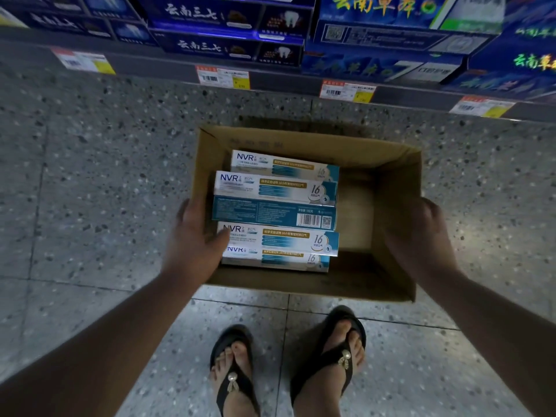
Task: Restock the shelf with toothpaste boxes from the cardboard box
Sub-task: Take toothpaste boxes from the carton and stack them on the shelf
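A speckled stone floor (90,206) runs below a shelf (168,63) edged with price tags. The open cardboard box (301,142) holds toothpaste boxes (273,212) stacked in its left half. The left hand (195,236) clasps its left wall, thumb inside; the right hand (421,236) clasps the right wall.

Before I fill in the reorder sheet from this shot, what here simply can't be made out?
All in the head view:
- Toothpaste boxes below the top layer in the cardboard box: hidden by those above, so no full count.
- Price labels on the shelf edge: too small and blurred to read.
- Dark blue cartons on the shelf: blurred, and the upper rows are cut off by the top edge.
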Action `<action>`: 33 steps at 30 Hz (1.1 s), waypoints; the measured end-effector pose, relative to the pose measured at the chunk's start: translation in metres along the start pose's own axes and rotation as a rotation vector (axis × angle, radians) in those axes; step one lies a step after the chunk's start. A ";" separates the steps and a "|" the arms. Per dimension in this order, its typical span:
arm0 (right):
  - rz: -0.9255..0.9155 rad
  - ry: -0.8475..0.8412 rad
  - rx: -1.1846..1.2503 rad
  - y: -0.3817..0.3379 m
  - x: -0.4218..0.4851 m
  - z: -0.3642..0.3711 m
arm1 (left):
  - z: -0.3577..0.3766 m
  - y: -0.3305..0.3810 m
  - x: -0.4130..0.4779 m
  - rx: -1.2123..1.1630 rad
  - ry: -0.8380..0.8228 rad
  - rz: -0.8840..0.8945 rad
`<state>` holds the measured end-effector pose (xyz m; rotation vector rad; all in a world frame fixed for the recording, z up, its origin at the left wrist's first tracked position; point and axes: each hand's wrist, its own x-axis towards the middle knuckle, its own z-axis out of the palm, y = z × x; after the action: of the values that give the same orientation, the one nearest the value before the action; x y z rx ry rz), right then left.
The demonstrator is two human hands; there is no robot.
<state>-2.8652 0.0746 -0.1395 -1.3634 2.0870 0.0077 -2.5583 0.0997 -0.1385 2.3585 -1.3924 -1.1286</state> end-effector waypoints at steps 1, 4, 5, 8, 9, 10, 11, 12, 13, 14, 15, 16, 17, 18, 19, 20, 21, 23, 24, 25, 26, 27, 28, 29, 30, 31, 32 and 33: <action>-0.110 -0.033 -0.050 -0.005 -0.012 0.002 | -0.004 0.002 -0.012 0.008 -0.046 0.040; -0.360 -0.212 -0.061 -0.019 -0.040 0.018 | -0.008 0.002 -0.039 0.017 -0.179 0.071; -0.438 -0.251 -0.060 -0.021 -0.044 0.027 | -0.008 -0.001 -0.043 0.022 -0.198 0.074; -0.537 -0.319 -0.161 -0.028 -0.040 0.051 | -0.010 -0.003 -0.042 0.055 -0.172 0.073; -0.541 -0.334 -0.200 -0.029 -0.036 0.058 | -0.009 -0.005 -0.038 0.067 -0.155 0.082; -0.548 -0.326 -0.237 -0.028 -0.032 0.064 | -0.008 -0.007 -0.034 0.069 -0.143 0.093; -0.566 -0.303 -0.277 -0.026 -0.029 0.070 | -0.007 -0.009 -0.030 0.063 -0.142 0.098; -0.596 -0.269 -0.331 -0.023 -0.027 0.076 | -0.007 -0.011 -0.026 0.051 -0.150 0.098; -0.626 -0.230 -0.373 -0.020 -0.026 0.081 | -0.005 -0.014 -0.022 0.035 -0.159 0.100; -0.641 -0.193 -0.398 -0.016 -0.028 0.086 | -0.004 -0.015 -0.019 0.016 -0.163 0.101; -0.644 -0.157 -0.407 -0.014 -0.029 0.090 | -0.002 -0.016 -0.018 -0.007 -0.165 0.098; -0.639 -0.127 -0.398 -0.012 -0.031 0.094 | 0.000 -0.016 -0.017 -0.030 -0.159 0.092; -0.631 -0.102 -0.371 -0.012 -0.033 0.098 | 0.001 -0.016 -0.016 -0.047 -0.149 0.084; -0.621 -0.087 -0.339 -0.011 -0.034 0.101 | 0.003 -0.015 -0.014 -0.056 -0.143 0.075; -0.615 -0.081 -0.312 -0.010 -0.036 0.104 | 0.004 -0.014 -0.013 -0.062 -0.141 0.071; -0.613 -0.078 -0.295 -0.009 -0.036 0.106 | 0.004 -0.013 -0.011 -0.068 -0.145 0.070; -0.614 -0.077 -0.278 -0.008 -0.036 0.108 | 0.004 -0.012 -0.009 -0.084 -0.154 0.068; -0.620 -0.063 -0.253 -0.007 -0.034 0.109 | 0.001 -0.010 -0.005 -0.128 -0.167 0.057; -0.622 -0.053 -0.255 -0.008 -0.032 0.107 | 0.000 -0.011 -0.002 -0.145 -0.166 0.049; -0.624 -0.042 -0.262 -0.009 -0.029 0.105 | -0.002 -0.011 0.001 -0.166 -0.161 0.037; -0.626 -0.038 -0.266 -0.010 -0.026 0.103 | -0.003 -0.011 0.003 -0.195 -0.157 0.018; -0.629 -0.035 -0.265 -0.010 -0.023 0.102 | -0.005 -0.011 0.006 -0.227 -0.155 -0.001; -0.628 -0.044 -0.264 -0.010 -0.021 0.100 | -0.006 -0.011 0.008 -0.252 -0.152 -0.020; -0.623 -0.054 -0.258 -0.010 -0.021 0.099 | -0.006 -0.012 0.010 -0.270 -0.146 -0.037; -0.616 -0.059 -0.251 -0.010 -0.021 0.098 | -0.007 -0.013 0.013 -0.282 -0.139 -0.051; -0.611 -0.062 -0.253 -0.008 -0.022 0.098 | -0.008 -0.014 0.015 -0.293 -0.132 -0.059; -0.616 -0.063 -0.273 -0.006 -0.024 0.098 | -0.007 -0.015 0.016 -0.302 -0.129 -0.066; -0.623 -0.071 -0.307 -0.003 -0.024 0.098 | -0.006 -0.016 0.017 -0.310 -0.130 -0.074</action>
<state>-2.8067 0.1262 -0.2044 -2.1166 1.5679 0.1168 -2.5383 0.0931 -0.1510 2.1643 -1.0807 -1.4246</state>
